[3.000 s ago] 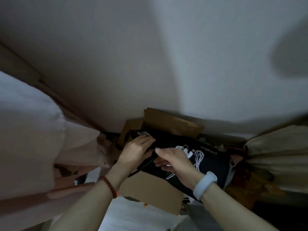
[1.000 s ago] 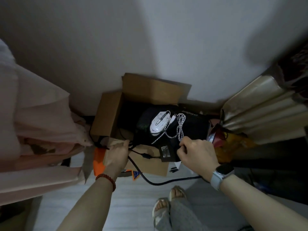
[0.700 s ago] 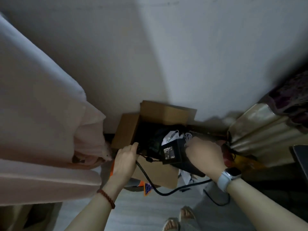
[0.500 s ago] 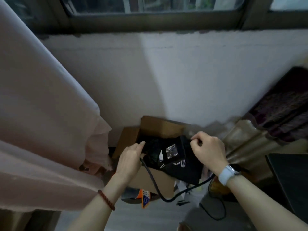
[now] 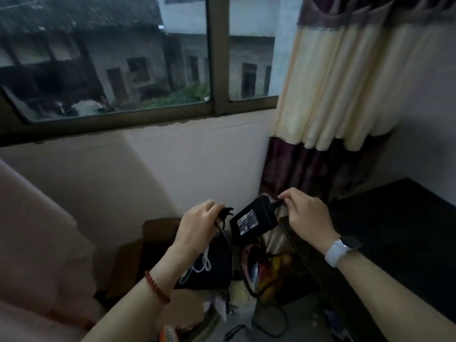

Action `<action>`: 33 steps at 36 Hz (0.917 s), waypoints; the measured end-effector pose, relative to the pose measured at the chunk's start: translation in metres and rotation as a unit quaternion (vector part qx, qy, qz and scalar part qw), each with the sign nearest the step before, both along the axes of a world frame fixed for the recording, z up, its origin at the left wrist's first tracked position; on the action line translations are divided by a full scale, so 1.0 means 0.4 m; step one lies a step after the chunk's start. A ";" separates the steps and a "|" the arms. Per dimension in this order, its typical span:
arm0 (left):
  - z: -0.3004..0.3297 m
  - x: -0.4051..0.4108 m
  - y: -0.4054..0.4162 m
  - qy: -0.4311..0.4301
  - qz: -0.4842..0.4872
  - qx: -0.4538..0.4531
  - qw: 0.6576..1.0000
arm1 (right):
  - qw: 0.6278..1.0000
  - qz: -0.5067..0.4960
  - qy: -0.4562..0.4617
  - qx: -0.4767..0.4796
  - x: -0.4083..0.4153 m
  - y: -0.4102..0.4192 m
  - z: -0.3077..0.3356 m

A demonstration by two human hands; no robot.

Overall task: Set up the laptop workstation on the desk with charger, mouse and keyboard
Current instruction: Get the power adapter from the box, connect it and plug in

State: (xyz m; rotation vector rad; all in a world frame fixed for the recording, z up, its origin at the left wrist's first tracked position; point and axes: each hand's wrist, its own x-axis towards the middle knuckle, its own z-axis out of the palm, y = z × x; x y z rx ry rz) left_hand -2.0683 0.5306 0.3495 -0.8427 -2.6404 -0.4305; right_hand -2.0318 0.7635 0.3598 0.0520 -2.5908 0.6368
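So far only the charger [image 5: 254, 222] is out, right hand [image 5: 307, 215] pinching its lead, left hand [image 5: 197, 224] gripping the cable [image 5: 225, 240]; bench [image 5: 394, 230] setup remains.

home room, curtain [image 5: 345, 77], window [image 5: 118, 58], desk [image 5: 404, 230]

A window [image 5: 148, 58] with a dark olive frame fills the upper left of the frame, showing grey buildings in dull daylight. Below it runs a pale plaster wall [image 5: 185, 164]. A cream curtain [image 5: 333, 82] with a purple band hangs at upper right, a pink curtain [image 5: 32, 243] fills the lower left, and a black bench [image 5: 407, 230] sits at right.
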 end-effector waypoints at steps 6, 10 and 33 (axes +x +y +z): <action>0.052 0.143 0.257 0.065 -0.109 0.014 0.992 | 0.994 -0.090 0.049 0.029 0.278 0.233 0.037; 0.080 0.285 0.430 0.100 -0.180 0.033 0.978 | 0.980 -0.174 0.088 0.023 0.498 0.384 0.047; -0.044 1.168 1.182 0.046 -0.647 -0.096 0.755 | 0.785 -0.618 0.004 -0.031 1.677 0.766 -0.141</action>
